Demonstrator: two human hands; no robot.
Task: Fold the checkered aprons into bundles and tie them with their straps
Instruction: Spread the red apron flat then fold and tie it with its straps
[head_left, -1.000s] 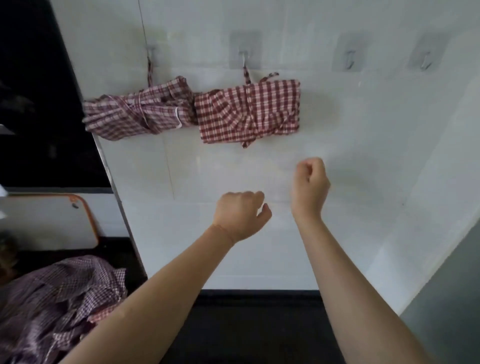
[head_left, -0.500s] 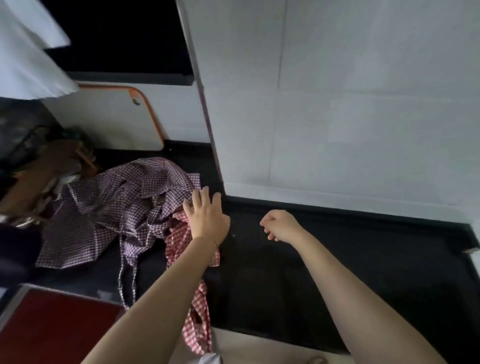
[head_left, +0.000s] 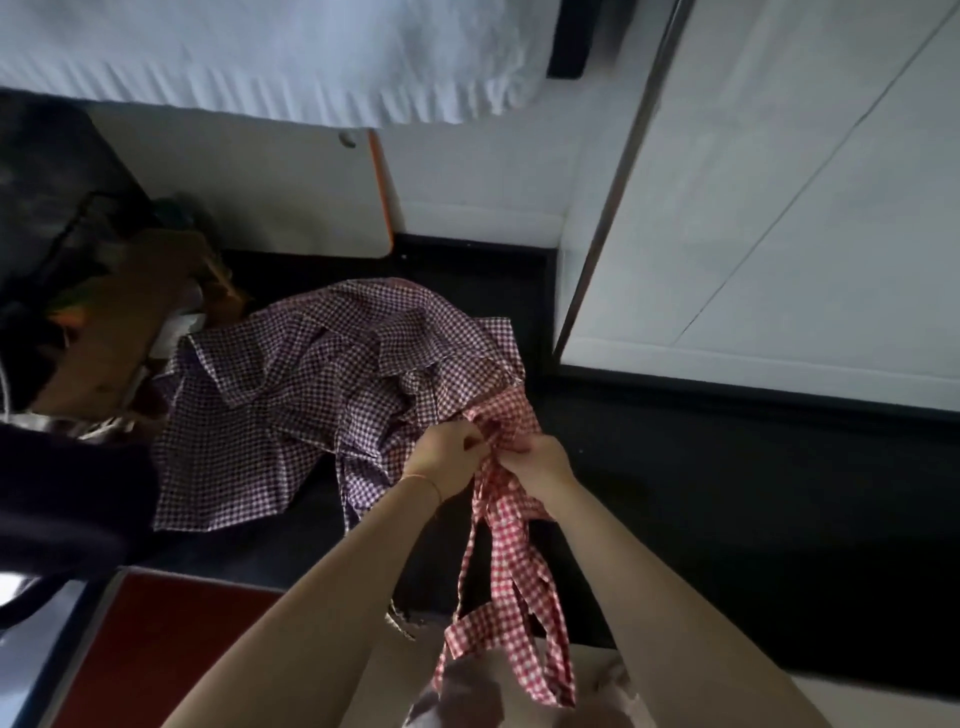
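A red-and-white checkered apron (head_left: 511, 525) lies at the edge of the black counter (head_left: 727, 478), its straps (head_left: 467, 623) hanging down over the front edge. My left hand (head_left: 449, 457) and my right hand (head_left: 537, 460) both grip the bunched top of this apron, close together. A purple checkered apron (head_left: 322, 395) lies crumpled on the counter just left of my hands, partly over the red one.
A white cutting board with an orange rim (head_left: 291, 192) leans on the back wall. A white tiled panel (head_left: 779, 208) rises at the right. White cloth (head_left: 260, 57) hangs at the top. A brown board and clutter (head_left: 130, 312) sit left. A red surface (head_left: 156, 639) lies below.
My view has swung down and left from the wall hooks with two tied bundles to the counter. Both hands have dropped onto the pile and taken hold of the red apron.
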